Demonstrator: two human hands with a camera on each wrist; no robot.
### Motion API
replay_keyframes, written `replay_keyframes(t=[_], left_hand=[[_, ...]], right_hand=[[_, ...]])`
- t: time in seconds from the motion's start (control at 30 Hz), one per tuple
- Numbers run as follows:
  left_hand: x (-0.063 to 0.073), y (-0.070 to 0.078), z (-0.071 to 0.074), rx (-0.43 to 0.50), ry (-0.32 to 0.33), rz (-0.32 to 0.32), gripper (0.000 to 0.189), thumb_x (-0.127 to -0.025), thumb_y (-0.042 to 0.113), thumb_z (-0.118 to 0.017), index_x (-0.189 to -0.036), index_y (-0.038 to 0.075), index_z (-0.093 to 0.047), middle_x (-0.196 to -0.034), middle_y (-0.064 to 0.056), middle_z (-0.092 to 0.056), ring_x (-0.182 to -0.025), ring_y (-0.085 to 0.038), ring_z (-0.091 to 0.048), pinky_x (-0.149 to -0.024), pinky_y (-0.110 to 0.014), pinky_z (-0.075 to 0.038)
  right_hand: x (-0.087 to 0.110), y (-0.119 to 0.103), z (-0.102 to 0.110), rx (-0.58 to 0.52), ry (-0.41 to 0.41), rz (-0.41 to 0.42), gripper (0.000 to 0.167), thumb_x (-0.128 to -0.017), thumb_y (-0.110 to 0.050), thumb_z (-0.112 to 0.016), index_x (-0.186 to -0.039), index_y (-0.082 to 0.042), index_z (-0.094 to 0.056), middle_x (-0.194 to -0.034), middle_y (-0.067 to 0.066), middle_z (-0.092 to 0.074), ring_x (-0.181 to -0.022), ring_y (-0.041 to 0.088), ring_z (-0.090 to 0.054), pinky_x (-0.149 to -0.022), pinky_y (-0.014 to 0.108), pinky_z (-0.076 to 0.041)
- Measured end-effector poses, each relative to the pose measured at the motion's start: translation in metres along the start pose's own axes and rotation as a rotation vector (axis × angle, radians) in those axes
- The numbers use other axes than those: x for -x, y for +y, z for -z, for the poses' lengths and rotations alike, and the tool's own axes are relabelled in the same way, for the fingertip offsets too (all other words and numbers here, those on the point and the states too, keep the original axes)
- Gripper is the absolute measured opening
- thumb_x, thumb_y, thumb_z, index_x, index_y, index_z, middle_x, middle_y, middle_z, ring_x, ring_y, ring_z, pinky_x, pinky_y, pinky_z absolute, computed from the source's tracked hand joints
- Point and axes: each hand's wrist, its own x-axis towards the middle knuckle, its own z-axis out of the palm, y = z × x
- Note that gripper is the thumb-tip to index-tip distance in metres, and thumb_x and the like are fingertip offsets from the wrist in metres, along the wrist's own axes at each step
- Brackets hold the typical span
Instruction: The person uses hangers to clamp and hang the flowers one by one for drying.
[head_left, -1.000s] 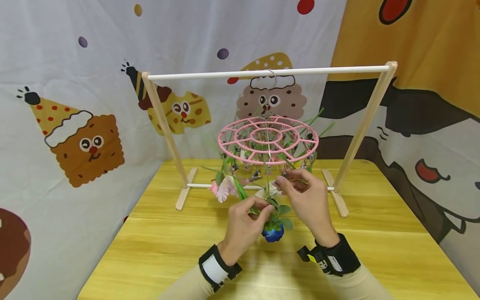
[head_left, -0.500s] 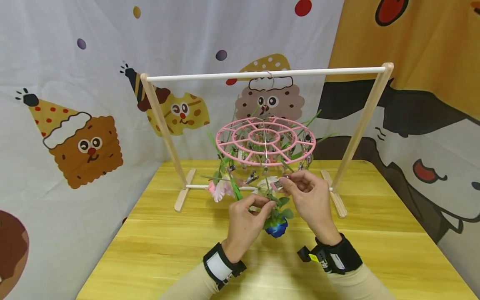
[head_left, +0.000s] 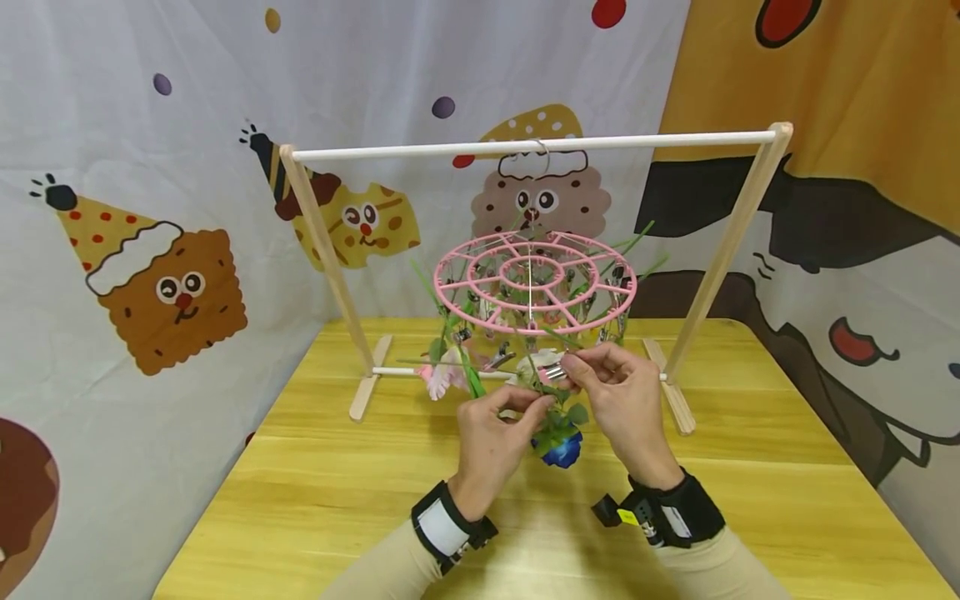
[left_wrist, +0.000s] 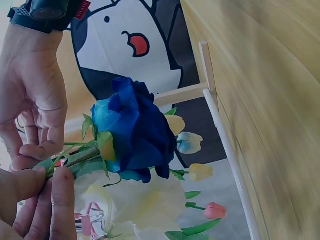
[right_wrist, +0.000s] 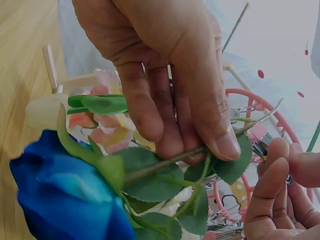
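A blue artificial rose (head_left: pixel 564 450) hangs bloom-down in the head view; its bloom (left_wrist: pixel 135 130) is large in the left wrist view. My left hand (head_left: pixel 497 446) pinches its stem (right_wrist: pixel 165 162) between thumb and fingers, just above the bloom and among green leaves. Close by on the right, my right hand (head_left: pixel 618 404) grips a metal clip (head_left: pixel 553 372) with a pink part, its end near the rose's stem. Above both hands is a round pink drying hanger (head_left: pixel 471 320) with several clips. Whether the clip's mouth is open is unclear.
The hanger hooks onto a white rod (head_left: pixel 390 152) on a wooden stand (head_left: pixel 326 242). Other artificial flowers hang from it, including a pale pink flower (head_left: pixel 446 379) and a yellow tulip (left_wrist: pixel 201 172). Underneath is a wooden table (head_left: pixel 337 500); a cartoon-print curtain (head_left: pixel 90 125) stands behind.
The rose has shifted slightly right and up with my left hand. My right hand has turned the clip leftward, toward the stem.
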Motion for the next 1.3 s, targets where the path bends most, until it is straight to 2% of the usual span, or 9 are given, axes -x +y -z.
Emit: replay_keyframes(t=[0.3,0.43,0.6,0.8,0.97,1.17,1.3], left_hand=[[-0.003,-0.001,-0.006,-0.002,0.046,-0.071,0.011,-0.103,0.020,-0.094,-0.099,0.010,-0.090,-0.085,-0.005,-0.088,-0.071,-0.009,-0.083,-0.056,-0.020,-0.064],[-0.003,0.000,-0.007,0.020,0.058,-0.045,0.011,-0.101,0.019,-0.095,-0.098,0.010,-0.090,-0.084,-0.007,-0.088,-0.070,-0.012,-0.084,-0.058,-0.021,-0.065],[-0.003,0.002,-0.007,0.028,0.064,-0.020,0.009,-0.101,0.018,-0.095,-0.099,0.010,-0.091,-0.086,-0.007,-0.089,-0.072,-0.013,-0.085,-0.058,-0.021,-0.066],[-0.002,0.003,-0.006,0.070,0.019,-0.007,0.010,-0.105,0.018,-0.091,-0.108,0.008,-0.092,-0.093,-0.009,-0.090,-0.077,-0.010,-0.087,-0.060,-0.025,-0.069],[0.000,0.004,-0.003,0.087,-0.020,0.018,0.011,-0.105,0.016,-0.090,-0.112,0.007,-0.091,-0.095,-0.009,-0.091,-0.078,-0.015,-0.088,-0.062,-0.026,-0.070],[0.003,0.005,0.001,0.040,-0.048,-0.006,0.012,-0.107,0.016,-0.088,-0.112,0.005,-0.090,-0.099,-0.009,-0.091,-0.078,-0.017,-0.087,-0.066,-0.025,-0.071],[0.006,0.004,0.006,-0.024,-0.087,-0.024,0.012,-0.108,0.015,-0.087,-0.115,0.005,-0.088,-0.105,-0.008,-0.091,-0.084,-0.015,-0.087,-0.073,-0.024,-0.072]], right_hand=[[0.001,0.004,-0.005,-0.061,-0.015,-0.015,0.016,-0.110,-0.007,-0.082,-0.117,0.007,-0.081,-0.090,-0.002,-0.086,-0.078,0.013,-0.082,-0.075,0.029,-0.070],[0.001,0.005,-0.006,-0.061,-0.020,-0.017,0.017,-0.110,-0.006,-0.081,-0.119,0.008,-0.081,-0.092,-0.003,-0.086,-0.079,0.013,-0.083,-0.075,0.030,-0.071],[0.000,0.004,-0.005,-0.006,-0.051,-0.022,0.026,-0.113,-0.012,-0.079,-0.129,0.008,-0.080,-0.096,-0.006,-0.087,-0.082,0.012,-0.084,-0.076,0.029,-0.071],[-0.001,0.006,-0.002,0.011,-0.066,-0.046,0.031,-0.114,-0.015,-0.079,-0.136,0.006,-0.079,-0.099,-0.009,-0.086,-0.080,0.015,-0.081,-0.078,0.028,-0.071],[-0.001,0.007,0.001,0.013,-0.069,-0.051,0.031,-0.114,-0.018,-0.079,-0.138,0.002,-0.080,-0.099,-0.008,-0.086,-0.079,0.018,-0.080,-0.076,0.027,-0.070],[-0.002,0.009,0.004,0.001,-0.062,-0.048,0.035,-0.114,-0.016,-0.078,-0.143,0.004,-0.078,-0.101,-0.004,-0.087,-0.076,0.014,-0.077,-0.070,0.027,-0.066],[-0.003,0.010,0.007,-0.009,-0.066,-0.050,0.033,-0.115,-0.018,-0.078,-0.143,-0.001,-0.079,-0.111,-0.006,-0.089,-0.078,0.011,-0.077,-0.071,0.026,-0.066]])
